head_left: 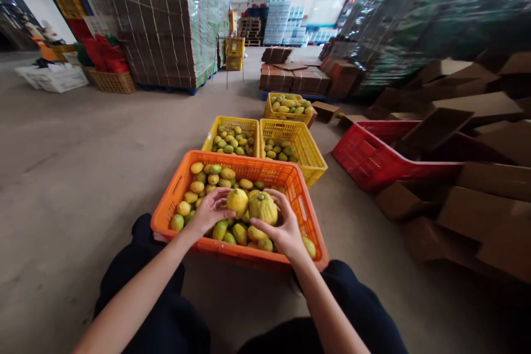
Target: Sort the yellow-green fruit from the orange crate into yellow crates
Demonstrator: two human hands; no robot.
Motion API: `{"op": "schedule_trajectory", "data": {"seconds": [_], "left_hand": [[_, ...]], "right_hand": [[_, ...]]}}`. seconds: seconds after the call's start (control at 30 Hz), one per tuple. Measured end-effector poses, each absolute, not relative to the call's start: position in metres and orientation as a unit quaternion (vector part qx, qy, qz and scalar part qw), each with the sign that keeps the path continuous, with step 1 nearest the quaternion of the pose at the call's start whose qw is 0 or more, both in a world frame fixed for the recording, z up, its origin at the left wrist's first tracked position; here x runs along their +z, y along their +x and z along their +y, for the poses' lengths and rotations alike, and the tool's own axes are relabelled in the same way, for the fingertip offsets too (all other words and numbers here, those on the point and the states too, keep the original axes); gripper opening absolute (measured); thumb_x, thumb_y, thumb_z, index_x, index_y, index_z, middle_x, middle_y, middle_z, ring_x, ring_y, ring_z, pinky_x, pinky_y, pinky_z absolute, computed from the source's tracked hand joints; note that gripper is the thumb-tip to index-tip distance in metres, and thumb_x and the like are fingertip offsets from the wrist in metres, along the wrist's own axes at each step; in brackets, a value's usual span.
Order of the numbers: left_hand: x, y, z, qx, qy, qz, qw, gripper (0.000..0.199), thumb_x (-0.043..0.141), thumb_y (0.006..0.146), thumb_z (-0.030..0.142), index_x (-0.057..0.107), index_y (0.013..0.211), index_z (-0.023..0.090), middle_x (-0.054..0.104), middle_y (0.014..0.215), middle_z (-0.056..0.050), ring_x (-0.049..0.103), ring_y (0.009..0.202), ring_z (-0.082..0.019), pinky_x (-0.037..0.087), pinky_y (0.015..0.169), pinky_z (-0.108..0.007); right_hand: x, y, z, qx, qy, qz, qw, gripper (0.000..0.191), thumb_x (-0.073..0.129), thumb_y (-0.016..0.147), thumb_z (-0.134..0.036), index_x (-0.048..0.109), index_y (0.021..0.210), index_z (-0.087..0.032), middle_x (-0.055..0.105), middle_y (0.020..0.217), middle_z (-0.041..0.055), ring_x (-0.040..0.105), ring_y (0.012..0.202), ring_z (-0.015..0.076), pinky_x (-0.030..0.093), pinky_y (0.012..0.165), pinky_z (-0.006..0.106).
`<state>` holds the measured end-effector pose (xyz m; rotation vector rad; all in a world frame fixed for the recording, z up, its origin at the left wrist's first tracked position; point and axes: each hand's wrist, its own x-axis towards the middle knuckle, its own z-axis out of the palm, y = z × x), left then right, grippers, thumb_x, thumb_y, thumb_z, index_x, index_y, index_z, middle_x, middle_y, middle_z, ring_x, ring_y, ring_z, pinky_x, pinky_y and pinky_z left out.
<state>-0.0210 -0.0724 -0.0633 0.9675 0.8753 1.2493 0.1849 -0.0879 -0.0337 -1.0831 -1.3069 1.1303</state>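
An orange plastic crate (pixel 307 213) stands in front of my knees, filled with yellow-green lemons (pixel 197 187). Above the fruit, my left hand (pixel 211 210) grips a smooth yellow lemon (pixel 237 202) between thumb and fingers. Beside it, my right hand (pixel 284 224) is closed round a larger, ribbed yellow-green lemon (pixel 264 208), its stem end facing up. The two held fruits are side by side, close together. Parts of the fingers are hidden behind them.
Yellow crates (pixel 311 152) holding more fruit stand just beyond the orange one. To the right lie a red crate (pixel 360 152) and a heap of cardboard boxes (pixel 477 215). Wrapped pallet stacks (pixel 153 16) rise at the left and right. Flattened cardboard (pixel 276 78) is piled farther back.
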Motion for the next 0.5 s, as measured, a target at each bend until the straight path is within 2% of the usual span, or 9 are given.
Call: {"op": "schedule_trajectory", "data": {"seconds": [0.1,0.2,0.33,0.4,0.5], "left_hand": [[-0.062,-0.021,-0.075,0.529,0.386,0.377,0.655,0.059,0.095,0.046,0.024,0.070,0.099,0.018,0.069,0.108,-0.006,0.068,0.094,-0.020,0.053,0.079,-0.026],[-0.062,-0.018,-0.078,0.524,0.339,0.348,0.700,0.057,0.094,0.051,0.032,0.068,0.100,0.017,0.071,0.103,-0.006,0.069,0.096,-0.021,0.056,0.081,-0.028],[-0.066,-0.012,-0.082,0.548,0.274,0.328,0.719,0.046,0.089,0.064,0.027,0.064,0.102,0.018,0.072,0.100,-0.004,0.070,0.100,-0.022,0.057,0.089,-0.033],[-0.066,-0.009,-0.084,0.543,0.258,0.346,0.720,0.037,0.083,0.071,0.025,0.064,0.101,0.017,0.072,0.102,-0.005,0.069,0.102,-0.023,0.056,0.093,-0.037],[-0.067,-0.005,-0.087,0.515,0.256,0.370,0.729,0.028,0.074,0.082,0.035,0.066,0.101,0.016,0.071,0.113,-0.009,0.065,0.113,-0.026,0.053,0.099,-0.041]], "right_hand": [[-0.039,0.183,-0.088,0.574,-0.433,-0.430,0.546,0.053,0.086,0.059,-0.038,0.058,0.103,-0.028,0.068,0.100,0.0009,0.065,0.096,0.0247,0.054,0.082,0.037],[-0.040,0.181,-0.086,0.670,-0.391,-0.331,0.537,0.038,0.077,0.067,-0.042,0.063,0.098,-0.025,0.070,0.099,0.0031,0.065,0.098,0.0275,0.054,0.084,0.041],[-0.041,0.176,-0.086,0.686,-0.390,-0.287,0.543,0.042,0.077,0.065,-0.043,0.064,0.101,-0.026,0.069,0.101,0.0028,0.064,0.101,0.0280,0.056,0.085,0.044],[-0.045,0.172,-0.087,0.665,-0.418,-0.289,0.547,0.049,0.084,0.059,-0.041,0.061,0.100,-0.027,0.067,0.099,0.0016,0.065,0.096,0.0271,0.058,0.079,0.044],[-0.052,0.164,-0.088,0.641,-0.458,-0.300,0.538,0.052,0.087,0.056,-0.040,0.057,0.096,-0.027,0.065,0.093,0.0011,0.065,0.087,0.0269,0.059,0.070,0.044]]}}
